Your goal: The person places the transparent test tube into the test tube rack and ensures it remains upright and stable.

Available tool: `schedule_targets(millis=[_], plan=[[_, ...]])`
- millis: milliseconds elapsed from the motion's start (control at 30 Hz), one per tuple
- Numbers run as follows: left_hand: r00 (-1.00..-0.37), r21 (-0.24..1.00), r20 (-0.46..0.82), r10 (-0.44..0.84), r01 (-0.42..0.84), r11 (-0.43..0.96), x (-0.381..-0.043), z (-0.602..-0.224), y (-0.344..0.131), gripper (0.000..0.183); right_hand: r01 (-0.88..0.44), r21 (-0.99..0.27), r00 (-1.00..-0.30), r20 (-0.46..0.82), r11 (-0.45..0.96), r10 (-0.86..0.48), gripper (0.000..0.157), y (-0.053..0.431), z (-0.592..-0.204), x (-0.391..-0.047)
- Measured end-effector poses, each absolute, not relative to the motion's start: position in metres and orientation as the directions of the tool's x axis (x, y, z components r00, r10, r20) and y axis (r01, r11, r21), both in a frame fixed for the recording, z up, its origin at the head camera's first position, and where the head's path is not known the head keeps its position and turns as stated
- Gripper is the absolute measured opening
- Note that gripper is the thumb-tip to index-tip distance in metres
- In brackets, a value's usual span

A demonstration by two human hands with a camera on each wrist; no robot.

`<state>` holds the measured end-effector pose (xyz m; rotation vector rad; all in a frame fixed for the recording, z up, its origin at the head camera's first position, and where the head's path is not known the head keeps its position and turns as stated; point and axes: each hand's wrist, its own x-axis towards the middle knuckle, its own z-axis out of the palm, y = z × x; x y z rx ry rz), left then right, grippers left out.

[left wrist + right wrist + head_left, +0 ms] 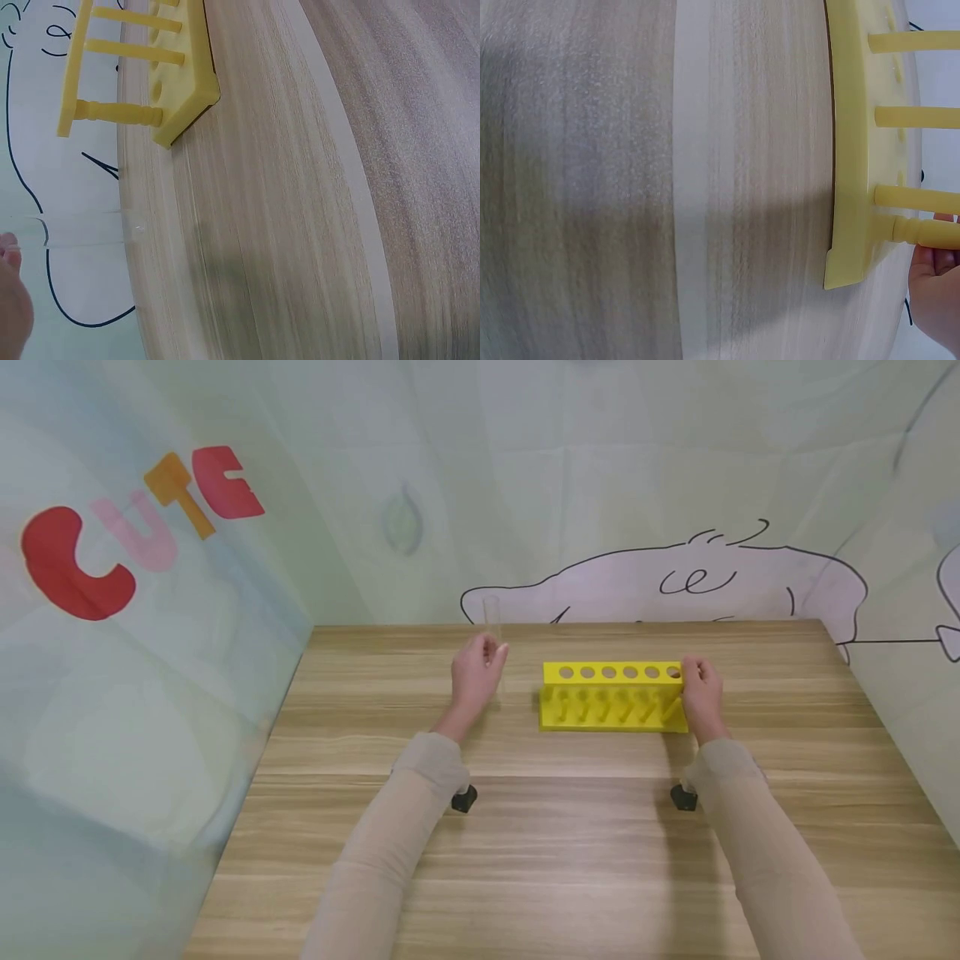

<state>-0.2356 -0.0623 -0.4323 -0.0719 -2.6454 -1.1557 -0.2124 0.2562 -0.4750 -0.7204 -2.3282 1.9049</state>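
My left hand (474, 675) pinches a clear test tube (492, 612) between thumb and fingers, left of the rack. The tube stands nearly upright, its open end above the fingers, its lower part faint against the wood. In the left wrist view the tube (84, 231) is barely visible beside the hand (13, 307). A yellow test tube rack (615, 725) stands on the table, with a row of round holes along its top and several pegs below. At its right end my right hand (703, 695) grips the end post, also seen in the right wrist view (939, 301).
The wood-grain table (570, 860) ends at a printed cloth backdrop (465, 485) behind and at both sides. Dark wrist camera mounts (463, 798) sit under both sleeves. The rack's left end post (120, 112) faces the left hand.
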Motion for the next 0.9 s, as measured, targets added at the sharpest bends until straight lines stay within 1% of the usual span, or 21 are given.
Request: schedule_targets(millis=[467, 700, 900], plan=[[-0.932, 0.709, 0.359, -0.056, 0.233, 0.666, -0.236, -0.428, -0.061, 0.021, 0.323, -0.938, -0.882, -0.251, 0.125, 0.399, 0.022, 0.255, -0.475, -0.214], [-0.930, 0.717, 0.365, -0.045, 0.250, 0.651, -0.236, -0.423, -0.059, 0.024, 0.332, -0.934, -0.881, -0.257, 0.132, 0.397, 0.025, 0.255, -0.473, -0.214], [-0.936, 0.721, 0.351, -0.032, 0.248, 0.647, -0.237, -0.422, -0.057, 0.023, 0.320, -0.939, -0.885, -0.250, 0.123, 0.393, 0.022, 0.255, -0.473, -0.213]])
